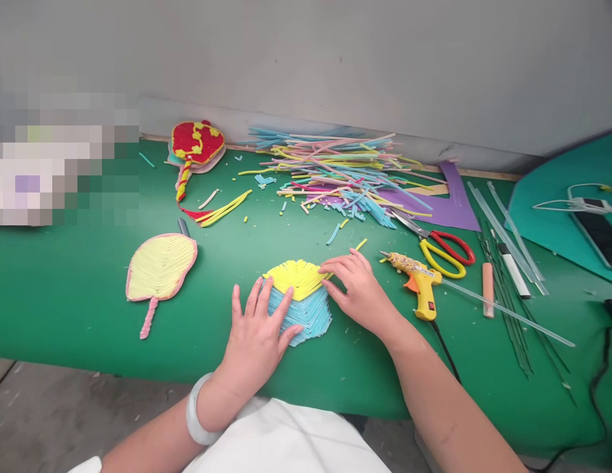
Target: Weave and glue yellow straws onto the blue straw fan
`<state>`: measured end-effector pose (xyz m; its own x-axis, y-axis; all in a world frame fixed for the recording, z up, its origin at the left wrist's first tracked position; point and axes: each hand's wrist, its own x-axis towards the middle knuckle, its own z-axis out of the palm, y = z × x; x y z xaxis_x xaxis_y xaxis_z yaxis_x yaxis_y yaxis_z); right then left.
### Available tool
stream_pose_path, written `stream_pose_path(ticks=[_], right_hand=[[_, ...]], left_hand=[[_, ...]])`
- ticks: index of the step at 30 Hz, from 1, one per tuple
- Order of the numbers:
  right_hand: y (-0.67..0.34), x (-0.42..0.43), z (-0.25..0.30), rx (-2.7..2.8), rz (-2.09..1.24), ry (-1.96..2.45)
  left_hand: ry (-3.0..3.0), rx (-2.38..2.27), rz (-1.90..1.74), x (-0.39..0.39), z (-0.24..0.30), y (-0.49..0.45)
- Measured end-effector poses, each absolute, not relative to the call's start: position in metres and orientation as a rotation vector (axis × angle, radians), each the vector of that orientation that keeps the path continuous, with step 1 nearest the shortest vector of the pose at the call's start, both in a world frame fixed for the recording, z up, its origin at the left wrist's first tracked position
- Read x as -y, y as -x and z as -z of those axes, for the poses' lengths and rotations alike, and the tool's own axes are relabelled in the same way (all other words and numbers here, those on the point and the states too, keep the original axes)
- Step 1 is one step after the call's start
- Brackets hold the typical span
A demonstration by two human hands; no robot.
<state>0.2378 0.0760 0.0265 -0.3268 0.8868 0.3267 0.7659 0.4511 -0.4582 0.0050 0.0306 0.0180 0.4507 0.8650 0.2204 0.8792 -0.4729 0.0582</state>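
A small fan-shaped piece point(302, 297) made of glued strips lies near the front edge of the green table point(64, 289). Its top is yellow and its lower part is light blue. My left hand point(256, 332) rests flat on the blue part, fingers spread. My right hand point(357, 289) presses its fingertips on the yellow edge at the right side of the piece. Neither hand grips anything.
A yellow glue gun point(418, 282) lies just right of my right hand, with red-and-yellow scissors point(441, 249) behind it. A heap of coloured strips point(335, 171) and purple paper point(453, 203) sit at the back. A yellow fan point(160, 269) and a red fan point(194, 144) lie left. Glue sticks point(513, 236) and a phone point(599, 233) are right.
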Motion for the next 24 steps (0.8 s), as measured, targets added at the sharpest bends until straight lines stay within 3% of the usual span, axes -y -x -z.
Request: stream_pose_path(ticks=[12,24], right_hand=[[-0.253,-0.08,-0.026,2.25,-0.247,1.438],[-0.251,-0.085,-0.02,2.321,-0.134,1.441]], left_hand=[[2.9,1.219,0.31,-0.035,-0.018,-0.015],[2.927,1.229,0.297,-0.037,-0.016,-0.016]])
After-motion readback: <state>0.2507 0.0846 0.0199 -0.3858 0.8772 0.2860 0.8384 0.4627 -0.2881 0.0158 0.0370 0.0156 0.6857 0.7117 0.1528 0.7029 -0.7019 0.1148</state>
